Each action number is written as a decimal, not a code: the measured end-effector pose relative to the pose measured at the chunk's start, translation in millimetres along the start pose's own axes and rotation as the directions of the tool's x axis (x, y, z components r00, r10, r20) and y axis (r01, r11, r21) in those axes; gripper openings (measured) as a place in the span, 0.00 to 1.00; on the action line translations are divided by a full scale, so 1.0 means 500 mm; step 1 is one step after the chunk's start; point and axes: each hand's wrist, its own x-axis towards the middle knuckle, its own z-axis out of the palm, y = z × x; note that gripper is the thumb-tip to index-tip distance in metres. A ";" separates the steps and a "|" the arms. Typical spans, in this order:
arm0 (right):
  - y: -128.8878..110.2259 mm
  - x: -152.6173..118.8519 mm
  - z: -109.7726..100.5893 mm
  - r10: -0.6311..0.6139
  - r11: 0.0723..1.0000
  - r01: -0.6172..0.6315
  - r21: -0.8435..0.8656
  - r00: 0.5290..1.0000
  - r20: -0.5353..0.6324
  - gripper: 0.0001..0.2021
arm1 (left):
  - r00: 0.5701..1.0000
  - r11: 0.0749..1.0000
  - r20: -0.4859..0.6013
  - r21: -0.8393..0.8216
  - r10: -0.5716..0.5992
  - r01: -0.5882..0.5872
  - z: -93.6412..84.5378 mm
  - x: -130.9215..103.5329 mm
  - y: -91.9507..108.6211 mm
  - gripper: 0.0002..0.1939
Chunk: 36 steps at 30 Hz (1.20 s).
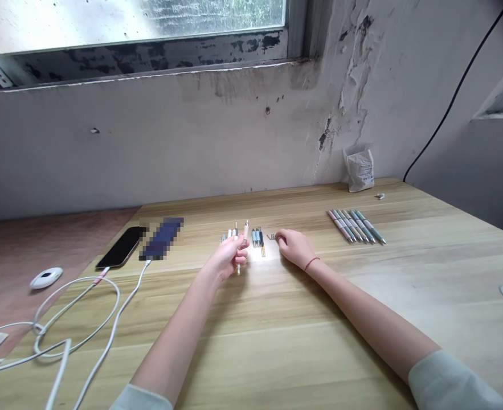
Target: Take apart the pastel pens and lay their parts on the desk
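Note:
My left hand (229, 256) is closed around a white pen barrel piece (246, 230), its tip pointing up. A thin, dark-ended pen refill (236, 226) shows above the same fingers, and a pale rod end (238, 270) pokes out below them. Partly hidden behind this hand are more pale pen barrels. Just right of it lie blue pen grip sections (256, 237) and refills (262, 245). My right hand (294, 246) rests on the table with curled fingertips beside several small springs (271, 237); whatever its fingers pinch is hidden.
Several assembled pens (356, 226) lie in a row at right. A white crumpled packet (360, 169) leans on the wall, near a small white piece (380, 196). At left are a phone (122, 247), a blurred dark device (161, 239), white cables (114, 319) and a white case (46, 278).

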 end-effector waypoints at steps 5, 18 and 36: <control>-0.005 -0.006 0.000 -0.019 0.999 0.021 0.035 0.999 -0.034 0.13 | 0.978 0.945 -0.149 0.314 0.146 -0.094 0.000 0.012 -0.003 0.08; -0.060 -0.033 0.020 -0.156 0.984 0.155 -0.091 0.988 -0.007 0.12 | 0.897 0.127 -0.080 0.991 0.434 0.027 0.031 0.079 -0.009 0.16; -0.063 -0.024 0.024 -0.164 0.977 0.164 -0.139 0.986 0.015 0.12 | 0.909 0.049 -0.067 0.997 0.413 0.051 0.022 0.095 -0.022 0.19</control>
